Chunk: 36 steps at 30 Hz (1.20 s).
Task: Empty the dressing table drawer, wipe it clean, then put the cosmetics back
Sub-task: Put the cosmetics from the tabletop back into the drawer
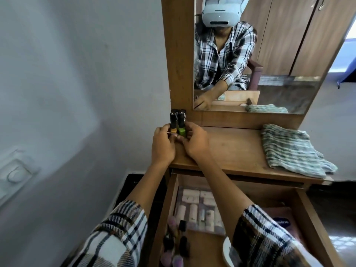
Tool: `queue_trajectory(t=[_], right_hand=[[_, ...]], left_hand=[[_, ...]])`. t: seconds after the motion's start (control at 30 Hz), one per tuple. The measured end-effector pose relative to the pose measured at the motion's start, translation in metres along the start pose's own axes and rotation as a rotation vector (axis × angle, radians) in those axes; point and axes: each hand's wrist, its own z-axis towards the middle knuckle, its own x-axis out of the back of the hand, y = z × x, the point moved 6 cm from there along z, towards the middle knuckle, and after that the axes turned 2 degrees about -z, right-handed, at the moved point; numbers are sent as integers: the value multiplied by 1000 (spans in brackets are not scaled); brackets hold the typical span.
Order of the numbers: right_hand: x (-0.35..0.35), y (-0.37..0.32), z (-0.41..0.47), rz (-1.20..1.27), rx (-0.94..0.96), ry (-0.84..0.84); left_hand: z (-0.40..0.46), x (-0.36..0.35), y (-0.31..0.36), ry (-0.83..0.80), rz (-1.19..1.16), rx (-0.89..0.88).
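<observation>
Nearest the camera, below the tabletop [231, 151], the drawer [312, 218] stands pulled open and far from empty. Along its left side lie several more dark-capped nail polish bottles [174, 245]. Further in sits a clear packet of pale tubes [198, 211], and to the right a pink carton [283, 220] and part of a white dish [226, 251], both half hidden under the right sleeve.

Up on the tabletop, at its far left corner, both hands meet around a small cluster of polish bottles [177, 123], one orange and one green in front, with black caps standing upright. The left hand [162, 145] cups the cluster from the left, fingers curled against the orange bottle. The right hand [194, 142] closes in from the right, fingertips on the green one. Whether the bottles already rest on the wood or are just being set down is hard to tell.

At the right end of the tabletop, well apart from the bottles, lies a folded striped cloth [294, 151], untouched. Behind everything stands the mirror [269, 54].

This looks like the emptying step, still early. Next, the hands would need to let go without toppling the narrow bottles, then reach back down into the drawer for the remaining polishes; the wiping cannot begin until the packet, carton and dish are out as well.
</observation>
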Motion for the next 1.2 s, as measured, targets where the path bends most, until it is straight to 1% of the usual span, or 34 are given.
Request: queue_trajectory(t=[0.1, 0.2, 0.33, 0.43, 0.5, 0.63, 0.73, 0.87, 1.0, 1.1, 1.2], right_hand=[[8, -5, -12, 44, -19, -11], [23, -12, -32, 145, -71, -81], [47, -17, -73, 141, -96, -100], [69, -18, -109, 141, -99, -99], [83, -18, -137, 94, -105, -117], [95, -7, -189, -64, -140, -196], [99, -1, -215, -144, -142, -241], [94, 9, -227, -149, -204, -310], [86, 21, -224, -156, -242, -334], [75, 29, -221, -171, -264, -361], [63, 35, -216, -228, -267, -380]], left_hand=[[-7, 5, 1, -25, -8, -23], [-23, 14, 6, -52, -26, -68], [-62, 33, 26, -112, -127, -126], [-101, 48, 47, -177, -209, -129], [-130, 56, 56, -250, -238, -101], [-179, 53, 63, -461, -244, -36], [-201, 44, 58, -591, -125, -10], [-209, 30, 50, -711, -11, -13], [-201, 20, 34, -711, 131, -24], [-193, 19, 24, -642, 393, -76], [-192, 15, 20, -647, 490, -97]])
